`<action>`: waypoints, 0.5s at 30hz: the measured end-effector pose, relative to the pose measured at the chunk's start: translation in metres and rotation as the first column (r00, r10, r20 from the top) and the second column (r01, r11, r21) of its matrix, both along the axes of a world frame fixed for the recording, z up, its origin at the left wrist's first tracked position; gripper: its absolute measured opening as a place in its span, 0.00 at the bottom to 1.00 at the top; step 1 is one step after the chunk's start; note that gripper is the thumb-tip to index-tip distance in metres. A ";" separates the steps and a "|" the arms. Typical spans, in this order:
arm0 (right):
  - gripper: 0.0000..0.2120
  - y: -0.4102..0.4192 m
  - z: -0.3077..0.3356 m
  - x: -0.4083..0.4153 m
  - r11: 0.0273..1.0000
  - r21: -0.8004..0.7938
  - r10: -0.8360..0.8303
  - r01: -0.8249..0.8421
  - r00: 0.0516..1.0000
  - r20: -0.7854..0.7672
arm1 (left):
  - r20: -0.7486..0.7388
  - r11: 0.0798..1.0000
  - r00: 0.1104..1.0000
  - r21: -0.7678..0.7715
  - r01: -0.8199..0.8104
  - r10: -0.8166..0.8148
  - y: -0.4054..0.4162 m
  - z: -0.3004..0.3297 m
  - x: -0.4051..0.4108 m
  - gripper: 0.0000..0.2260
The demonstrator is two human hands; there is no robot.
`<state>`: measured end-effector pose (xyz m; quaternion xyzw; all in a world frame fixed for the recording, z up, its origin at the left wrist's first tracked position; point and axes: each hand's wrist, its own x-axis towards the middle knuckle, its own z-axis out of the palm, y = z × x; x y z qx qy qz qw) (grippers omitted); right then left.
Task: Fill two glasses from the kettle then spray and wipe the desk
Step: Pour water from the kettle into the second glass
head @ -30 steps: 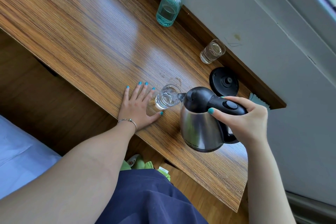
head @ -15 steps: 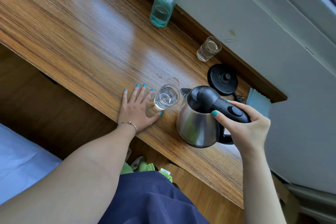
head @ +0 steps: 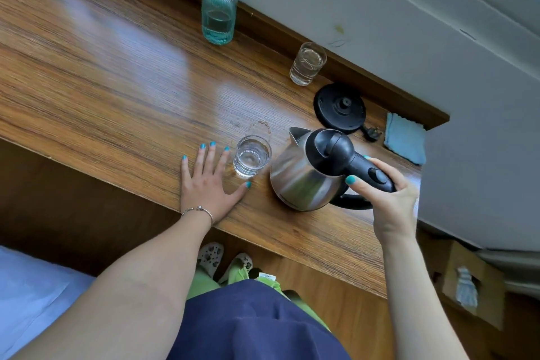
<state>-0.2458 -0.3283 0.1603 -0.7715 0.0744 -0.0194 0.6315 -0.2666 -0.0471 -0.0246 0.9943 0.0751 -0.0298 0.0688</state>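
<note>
Right hand grips the steel kettle by its handle, upright just right of the near glass; left hand flat on the desk. Both glasses look filled — dock it squarely on the base.

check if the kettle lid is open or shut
Shut: the black lid sits flat on the kettle, which the right hand holds by its handle.

Both hands, the left hand and the right hand, have teal-painted nails, and the arms are bare. A thin silver bracelet circles the left wrist. Lower down show a navy garment, green trousers and pale clogs with holes.
</note>
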 end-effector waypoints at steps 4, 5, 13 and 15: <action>0.20 -0.003 -0.008 0.005 0.999 0.036 -0.032 0.034 0.999 -0.036 | 0.010 1.000 1.000 -0.003 -0.012 0.012 -0.001 -0.002 0.000 0.41; 0.20 -0.004 -0.010 0.006 0.999 0.036 -0.040 0.041 0.998 -0.039 | 0.011 1.000 1.000 -0.002 -0.013 0.013 -0.001 -0.002 0.000 0.41; 0.19 -0.008 -0.024 0.006 0.995 -0.049 -0.089 0.088 0.996 -0.006 | 0.007 1.000 1.000 0.006 -0.013 0.013 0.000 -0.001 0.000 0.41; 0.20 -0.006 -0.028 0.003 0.978 -0.164 -0.123 0.126 0.992 0.028 | 0.002 1.000 1.000 -0.003 -0.013 0.013 -0.001 0.000 0.000 0.42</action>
